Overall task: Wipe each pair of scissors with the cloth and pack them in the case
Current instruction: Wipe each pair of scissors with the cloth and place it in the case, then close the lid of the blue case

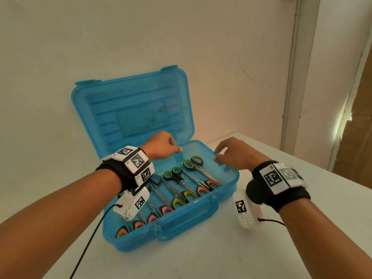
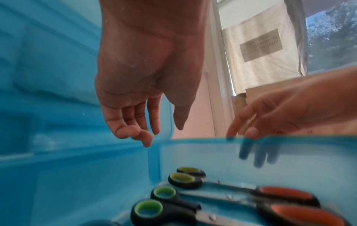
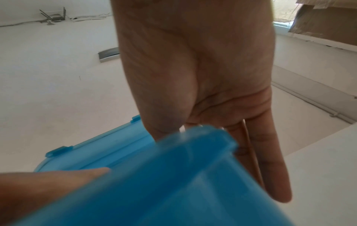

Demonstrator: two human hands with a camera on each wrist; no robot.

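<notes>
While the blue case [image 1: 181,224] stands on the white worktop [image 1: 261,248] with its lid [image 1: 130,105] raised, scissors [image 1: 181,186] lie side by side inside. Above the case's far part hangs the left hand [image 1: 163,146], grip loosely curled and holding nothing. At the case's right wall is the right hand [image 1: 237,156], fingers [image 3: 270,168] straight down outside it, thumb at the rim.
</notes>
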